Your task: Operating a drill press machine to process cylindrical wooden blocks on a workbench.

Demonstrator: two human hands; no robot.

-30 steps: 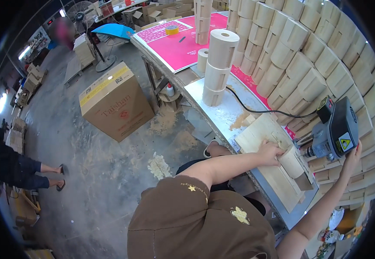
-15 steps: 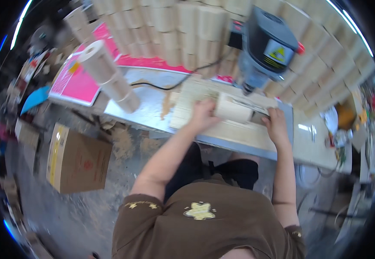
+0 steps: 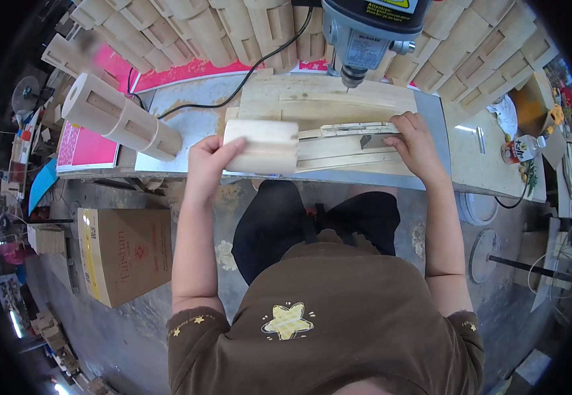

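A pale wooden cylinder (image 3: 261, 146) with a groove along its side lies in my left hand (image 3: 208, 164), thumb on top and fingers hidden beneath. It is level above the bench, close to the left end of a wooden jig (image 3: 348, 146) made of strips with a small dark block. My right hand (image 3: 420, 143) is closed on the jig's right end, thumb below and fingers above. A bench drill (image 3: 365, 43) stands just behind the jig, its chuck (image 3: 352, 77) pointing down, clear of the wood.
Two slotted cylinders, end to end, form a column (image 3: 123, 118) at the bench's left. Stacked cylinders (image 3: 490, 52) line the back. A black cable (image 3: 233, 92) crosses the bench. To the right stands a bottle (image 3: 523, 149); a cardboard box (image 3: 128, 253) sits on the floor.
My left hand has drawn the cylinder leftward along the jig, baring its strips and dark block. My right hand stays at the jig's right end. The view has shifted and tilted.
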